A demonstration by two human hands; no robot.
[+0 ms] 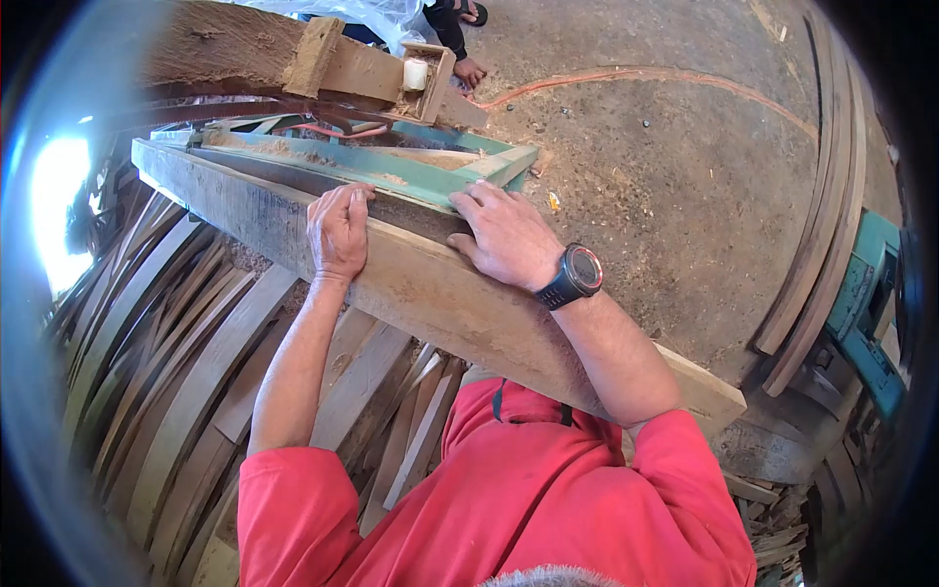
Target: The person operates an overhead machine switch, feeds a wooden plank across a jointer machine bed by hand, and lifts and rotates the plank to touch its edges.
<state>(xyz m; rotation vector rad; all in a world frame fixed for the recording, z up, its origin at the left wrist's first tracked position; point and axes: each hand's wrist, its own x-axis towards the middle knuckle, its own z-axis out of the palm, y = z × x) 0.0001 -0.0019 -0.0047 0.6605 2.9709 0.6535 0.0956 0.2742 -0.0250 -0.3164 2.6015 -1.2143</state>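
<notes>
Brown and long, a thick wooden plank (469,311) lies slantwise before the red-shirted person (558,489), alongside a green-painted frame (342,157). The left hand (339,233) is curled around the plank's far edge; the right hand (511,238) rests at that edge, fingers toward the frame, its grip impossible to tell.

room — floor (675,186) right of green frame (430,178) | obstacles — plank (460,303) nearer, beam (230,49) beyond

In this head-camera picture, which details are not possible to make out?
In the head view:
Reading on the watch: too small.
Wooden beam beneath the right forearm: hidden by that arm.
Most of the other person: cut off by the top edge.
Whatever lies behind the bright patch: lost in glare.
</notes>
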